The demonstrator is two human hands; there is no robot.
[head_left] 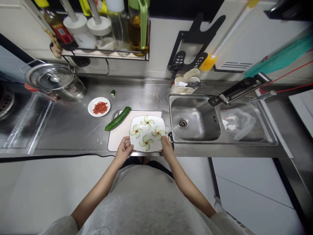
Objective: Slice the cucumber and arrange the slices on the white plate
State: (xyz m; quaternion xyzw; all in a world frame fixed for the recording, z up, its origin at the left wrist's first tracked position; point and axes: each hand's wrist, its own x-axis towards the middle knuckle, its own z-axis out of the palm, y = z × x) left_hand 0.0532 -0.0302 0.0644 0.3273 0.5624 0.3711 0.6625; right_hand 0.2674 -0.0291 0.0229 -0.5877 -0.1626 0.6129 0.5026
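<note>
A square white plate [140, 139] rests on the white cutting board [117, 135], carrying several pinwheel shapes made of cucumber slices [146, 122] with red centres. My left hand [124, 150] grips the plate's near left corner, fingers curled round its edge. My right hand [166, 149] holds the near right corner the same way. A whole cucumber [118, 118] lies slanted across the board's far left corner.
A small white dish of chopped red chilli [99, 107] sits left of the board, with a cucumber end [112, 92] behind it. A lidded steel pot [56, 80] stands far left. The double sink [195, 122] and tap [238, 88] are right; a bottle rack [105, 49] hangs above.
</note>
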